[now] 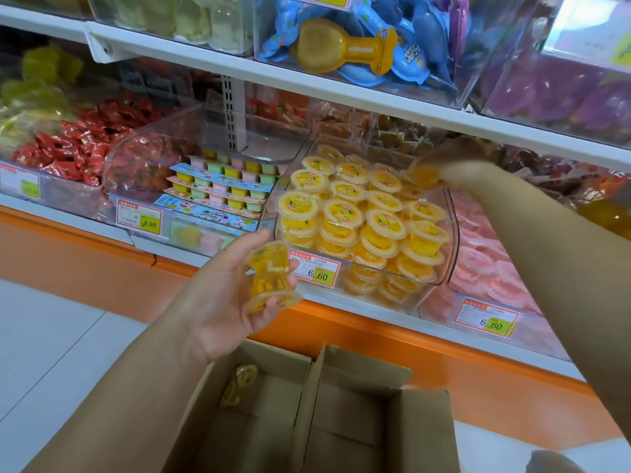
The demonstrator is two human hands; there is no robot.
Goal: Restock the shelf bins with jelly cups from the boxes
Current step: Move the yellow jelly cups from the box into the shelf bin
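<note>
Yellow jelly cups point(362, 213), stacked lid-up, fill clear shelf bin point(451, 220) w/ 6.60 price tag point(314, 268) on its front. L hand point(222, 302) in front of bin, palm up, fingers and thumb curled round pair of cups point(269, 278) set base to base; R hand point(447, 162), blurred, over bin's back-right corner, fingertips pinching single cup point(425, 177). Cardboard box point(358, 431) below, flaps open, divider down the middle, loose cups point(239, 384) in its left compartment.
</note>
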